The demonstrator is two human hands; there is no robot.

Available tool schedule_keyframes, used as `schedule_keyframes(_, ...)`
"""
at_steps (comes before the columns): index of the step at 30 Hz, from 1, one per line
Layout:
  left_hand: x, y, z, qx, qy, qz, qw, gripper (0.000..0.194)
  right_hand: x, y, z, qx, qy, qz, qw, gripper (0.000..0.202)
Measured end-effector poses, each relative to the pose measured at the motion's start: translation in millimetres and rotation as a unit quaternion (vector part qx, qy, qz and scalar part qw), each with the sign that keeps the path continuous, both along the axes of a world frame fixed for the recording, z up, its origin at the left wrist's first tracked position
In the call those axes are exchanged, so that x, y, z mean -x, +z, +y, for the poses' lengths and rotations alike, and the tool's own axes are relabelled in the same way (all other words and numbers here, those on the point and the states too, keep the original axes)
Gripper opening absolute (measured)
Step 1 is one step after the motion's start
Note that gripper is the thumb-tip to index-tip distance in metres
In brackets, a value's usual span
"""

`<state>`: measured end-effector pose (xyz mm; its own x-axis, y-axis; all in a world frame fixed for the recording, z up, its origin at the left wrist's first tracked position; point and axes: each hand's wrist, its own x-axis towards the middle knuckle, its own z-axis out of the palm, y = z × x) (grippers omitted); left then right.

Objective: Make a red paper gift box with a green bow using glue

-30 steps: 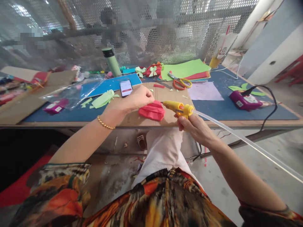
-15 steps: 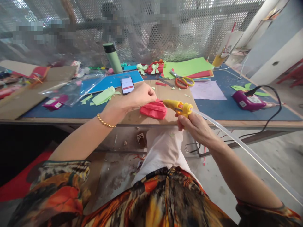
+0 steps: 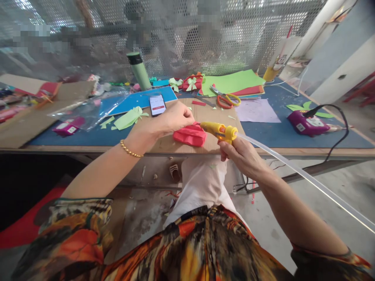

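In the head view my right hand (image 3: 243, 154) is wrapped round the handle of a yellow glue gun (image 3: 218, 130). A long clear glue stick (image 3: 287, 168) trails from the gun's back end toward the lower right. The nozzle points left, at the upper edge of a red folded paper piece (image 3: 190, 136) lying on cardboard. At that same edge my left hand (image 3: 174, 117) is closed in a pinch on the red paper; its fingertips are partly hidden. The nozzle tip sits close to these fingers, and I cannot tell whether it touches the paper.
Orange- and yellow-handled scissors (image 3: 227, 100) lie behind the glue gun, near green sheets (image 3: 234, 83) and a lilac sheet (image 3: 258, 111). A phone (image 3: 157, 105), green paper pieces (image 3: 129, 118) and a green bottle (image 3: 139, 72) are at left. A purple power socket (image 3: 307, 123) with a black cable is at right.
The glue gun has shifted very slightly left at the red paper's upper edge. My left hand has barely moved.
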<state>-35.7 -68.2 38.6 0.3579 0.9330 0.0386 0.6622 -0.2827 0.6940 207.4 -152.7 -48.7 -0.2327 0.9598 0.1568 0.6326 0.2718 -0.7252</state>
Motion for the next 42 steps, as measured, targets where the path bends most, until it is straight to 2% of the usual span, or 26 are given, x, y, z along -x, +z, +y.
schedule_keyframes(4,-3,5.6,-5,-0.008,0.026,0.054,0.998,0.02,-4,1.1,0,0.014,-0.009,-0.018,1.0,0.08)
schedule_keyframes(11,-3,3.6,-4,-0.008,0.018,0.049,0.999,0.016,0,-2.2,-2,-0.017,-0.008,0.003,1.0,0.087)
schedule_keyframes(15,0,2.5,-3,-0.015,0.01,0.041,0.999,0.018,-5,-3.7,1,-0.027,0.003,0.014,1.0,0.083)
schedule_keyframes(20,1,1.9,-2,-0.015,0.013,0.041,0.999,0.017,-9,-2.8,2,-0.022,0.005,0.013,1.0,0.076)
schedule_keyframes(31,3,3.3,-3,-0.009,0.012,0.038,0.999,0.02,-5,-4.4,2,-0.028,-0.015,0.008,0.999,0.082)
schedule_keyframes(38,2,4.1,-4,-0.02,0.014,0.044,0.999,0.018,1,2.6,0,-0.01,-0.002,0.002,1.0,0.081)
schedule_keyframes(42,3,4.0,-3,-0.017,0.013,0.046,0.999,0.018,-2,0.1,-1,-0.018,-0.004,0.011,1.0,0.078)
